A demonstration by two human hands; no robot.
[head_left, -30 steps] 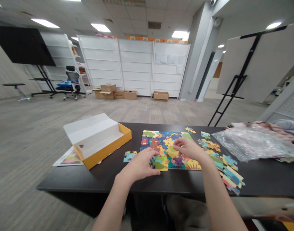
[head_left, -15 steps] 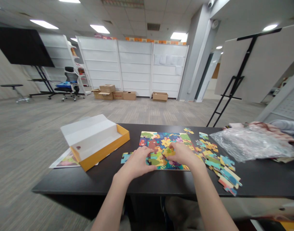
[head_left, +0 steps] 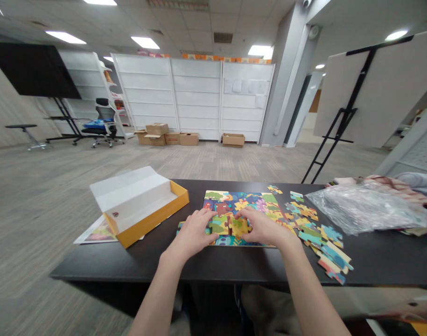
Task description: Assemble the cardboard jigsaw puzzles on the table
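Note:
A colourful jigsaw puzzle (head_left: 248, 198) lies flat on the black table, partly covered by my hands. My right hand (head_left: 264, 227) grips a yellow puzzle piece (head_left: 239, 227) between thumb and fingers, low over the middle of the puzzle. Just left of that piece is a green puzzle piece (head_left: 219, 225). Beside it, my left hand (head_left: 195, 231) rests on the puzzle's left side, thumb and fingers apart around the green piece's left edge. Under and beyond the left hand, another loose piece (head_left: 180, 225) is mostly hidden.
Loose puzzle pieces (head_left: 311, 233) are heaped right of the puzzle, beside a clear plastic bag (head_left: 363, 207) and folded cloth. An open yellow box (head_left: 153, 217) stands at the left on a printed sheet (head_left: 94, 232). The table's front edge (head_left: 213, 281) runs below my forearms.
My right hand has moved slightly left and toward me with the yellow piece, now beside the green one. The left hand has shifted slightly left.

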